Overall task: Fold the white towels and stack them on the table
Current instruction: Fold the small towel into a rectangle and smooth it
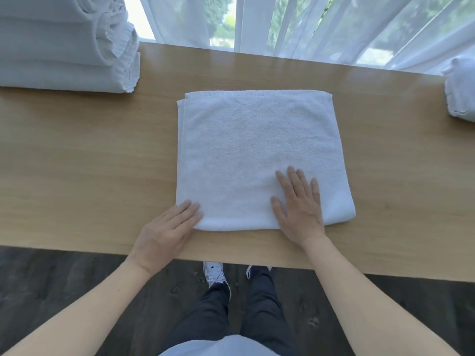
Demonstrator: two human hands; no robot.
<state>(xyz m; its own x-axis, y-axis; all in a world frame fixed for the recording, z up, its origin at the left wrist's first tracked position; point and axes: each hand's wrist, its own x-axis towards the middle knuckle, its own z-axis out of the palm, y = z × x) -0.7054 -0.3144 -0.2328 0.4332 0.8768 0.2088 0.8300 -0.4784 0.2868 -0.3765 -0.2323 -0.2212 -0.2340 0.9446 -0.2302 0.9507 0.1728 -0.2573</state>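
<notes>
A white towel (246, 150), folded into a rough square, lies flat in the middle of the wooden table (90, 163). My right hand (298, 204) rests flat on its near right part, fingers spread, palm down. My left hand (167, 229) lies on the table at the towel's near left corner, its fingertips touching the towel's edge. Neither hand grips anything. A stack of folded white towels (64, 47) stands at the far left of the table.
Another white towel bundle (460, 88) sits at the table's right edge, partly out of frame. Sheer white curtains (282, 24) hang behind the table's far edge. The near table edge runs just under my wrists, with dark floor and my legs below.
</notes>
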